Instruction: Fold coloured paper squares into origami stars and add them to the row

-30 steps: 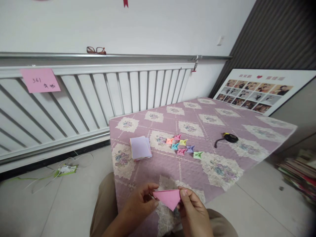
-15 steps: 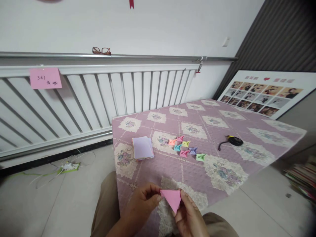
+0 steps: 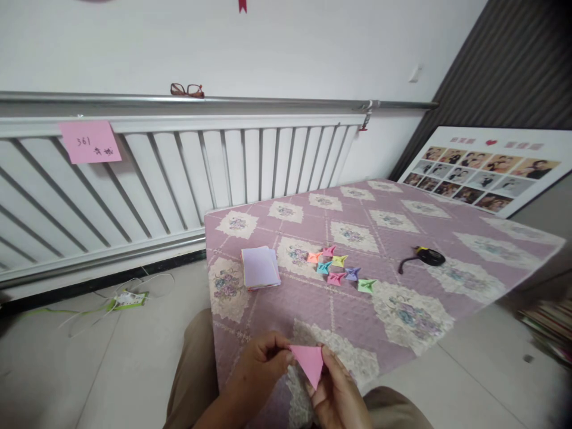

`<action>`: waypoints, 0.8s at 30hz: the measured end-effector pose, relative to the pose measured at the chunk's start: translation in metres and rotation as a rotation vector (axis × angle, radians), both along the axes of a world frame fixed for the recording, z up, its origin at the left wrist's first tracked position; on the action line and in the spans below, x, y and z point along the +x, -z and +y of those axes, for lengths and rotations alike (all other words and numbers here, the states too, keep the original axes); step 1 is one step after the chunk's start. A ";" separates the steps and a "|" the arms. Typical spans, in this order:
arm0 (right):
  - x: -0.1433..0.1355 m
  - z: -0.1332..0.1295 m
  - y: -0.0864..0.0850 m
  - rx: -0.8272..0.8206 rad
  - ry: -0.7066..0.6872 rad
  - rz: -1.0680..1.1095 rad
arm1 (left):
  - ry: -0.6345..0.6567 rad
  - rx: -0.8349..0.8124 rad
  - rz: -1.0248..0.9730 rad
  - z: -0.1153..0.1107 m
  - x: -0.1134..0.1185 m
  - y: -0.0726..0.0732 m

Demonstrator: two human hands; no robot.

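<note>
Near the front edge of the table, a pink piece of paper folded into a triangle (image 3: 309,363) is held up between both hands, one point facing down. The thumb and fingers of my left hand (image 3: 263,369) pinch its upper left corner. My right hand (image 3: 336,387) grips the right side, with its thumb along the edge and the other fingers partly hidden behind. Farther up lies a stack of square paper sheets (image 3: 261,267), lilac on top. To its right sit several small folded paper pieces, including a green one (image 3: 366,286) and a blue one (image 3: 352,273).
A flowered cloth (image 3: 308,304) covers the table. A black and yellow tape measure (image 3: 431,257) with a strap lies to the right. Behind stand a white radiator (image 3: 232,161) and a photo board (image 3: 487,167). A power strip (image 3: 129,299) with cables lies on the floor at left.
The pink triangle has tilted slightly, and my right hand has shifted a little to the left with it. The whole view has moved slightly; the things on the table stay put.
</note>
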State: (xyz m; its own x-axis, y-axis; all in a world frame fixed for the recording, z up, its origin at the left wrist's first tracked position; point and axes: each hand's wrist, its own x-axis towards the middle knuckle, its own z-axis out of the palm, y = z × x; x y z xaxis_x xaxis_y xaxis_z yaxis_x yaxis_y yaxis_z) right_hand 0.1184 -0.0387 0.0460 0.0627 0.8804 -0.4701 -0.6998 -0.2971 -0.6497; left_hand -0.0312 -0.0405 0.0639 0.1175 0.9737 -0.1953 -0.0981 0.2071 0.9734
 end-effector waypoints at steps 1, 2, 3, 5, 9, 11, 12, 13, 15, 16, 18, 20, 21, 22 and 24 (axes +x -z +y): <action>0.000 -0.001 0.000 -0.014 -0.001 -0.001 | -0.009 0.014 -0.006 0.000 0.000 0.001; 0.000 -0.001 0.001 -0.029 -0.005 -0.001 | -0.021 0.034 -0.015 0.000 0.000 0.002; 0.000 -0.002 0.002 -0.043 -0.017 -0.003 | -0.029 0.052 -0.021 0.000 0.000 0.003; 0.001 -0.002 0.005 -0.056 -0.051 -0.012 | -0.020 0.064 -0.007 0.000 0.000 0.005; 0.001 -0.003 0.012 -0.077 -0.082 0.025 | -0.029 0.103 0.065 -0.002 -0.001 0.004; 0.001 -0.003 0.013 -0.084 -0.085 0.055 | -0.036 0.125 0.133 -0.004 0.000 0.002; 0.001 -0.003 0.013 -0.078 -0.087 0.058 | -0.040 0.141 0.177 -0.004 0.000 0.000; 0.001 -0.003 0.013 -0.067 -0.088 0.051 | -0.043 0.162 0.223 -0.005 -0.001 -0.001; 0.001 -0.004 0.013 -0.056 -0.093 0.037 | -0.049 0.211 0.317 -0.006 -0.001 -0.003; 0.001 -0.004 0.012 -0.065 -0.095 0.045 | -0.053 0.240 0.360 -0.006 -0.002 -0.003; 0.001 -0.005 0.012 -0.097 -0.094 0.069 | -0.051 0.304 0.438 -0.006 -0.003 -0.002; 0.001 -0.004 0.013 -0.106 -0.090 0.058 | -0.046 0.362 0.503 -0.006 -0.004 -0.001; 0.001 -0.004 0.013 -0.097 -0.087 0.038 | -0.046 0.381 0.531 -0.006 -0.004 0.000; 0.001 -0.004 0.013 -0.081 -0.084 0.013 | -0.051 0.390 0.554 -0.006 -0.004 0.001; 0.000 -0.005 0.013 -0.051 -0.085 -0.016 | -0.076 0.383 0.585 -0.006 -0.003 0.002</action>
State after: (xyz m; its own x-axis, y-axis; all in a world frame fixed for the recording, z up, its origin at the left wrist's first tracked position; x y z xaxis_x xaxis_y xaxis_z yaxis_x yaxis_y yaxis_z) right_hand 0.1183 -0.0433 0.0327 -0.0036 0.8580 -0.5137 -0.6600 -0.3880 -0.6433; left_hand -0.0341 -0.0469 0.0622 0.0270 0.9879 0.1526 0.4636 -0.1476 0.8737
